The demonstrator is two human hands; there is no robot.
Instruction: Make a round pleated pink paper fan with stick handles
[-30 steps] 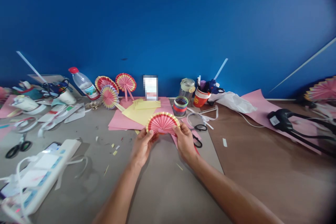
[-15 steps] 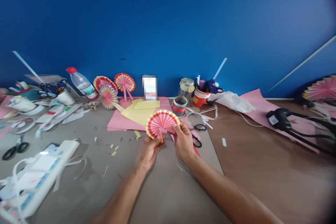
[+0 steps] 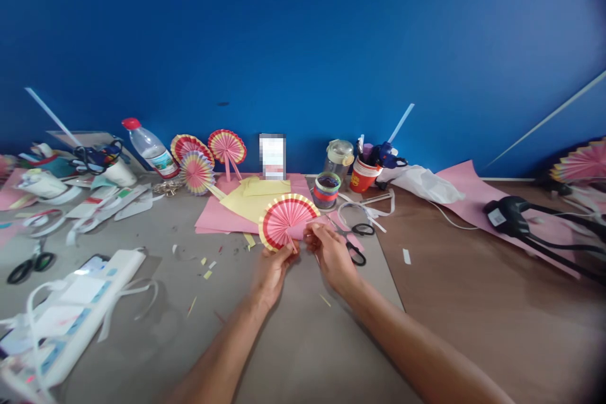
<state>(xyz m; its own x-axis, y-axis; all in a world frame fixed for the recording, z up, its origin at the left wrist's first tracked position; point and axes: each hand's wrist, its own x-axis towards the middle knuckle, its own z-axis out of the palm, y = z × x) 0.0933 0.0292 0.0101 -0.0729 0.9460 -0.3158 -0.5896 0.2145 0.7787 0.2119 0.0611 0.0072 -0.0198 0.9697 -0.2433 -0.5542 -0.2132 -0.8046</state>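
A pleated paper fan (image 3: 285, 220), pink with a red and yellow rim, is held above the grey mat (image 3: 303, 334) in the middle of the view. My left hand (image 3: 275, 267) pinches its lower edge from below. My right hand (image 3: 331, 251) grips the fan's right end, fingers closed on it. The fan is spread to roughly three quarters of a circle. Pink and yellow paper sheets (image 3: 246, 205) lie just behind it.
Three finished fans (image 3: 204, 154) and a water bottle (image 3: 150, 148) stand by the blue wall. Scissors (image 3: 356, 241), a tape jar (image 3: 326, 189), an orange cup (image 3: 363, 175), a power strip (image 3: 80, 309) and a black tool (image 3: 509, 214) lie around.
The fan has opened from a half circle to a fuller round. My left hand slid from its left end to under the centre; my right hand moved down and inward.
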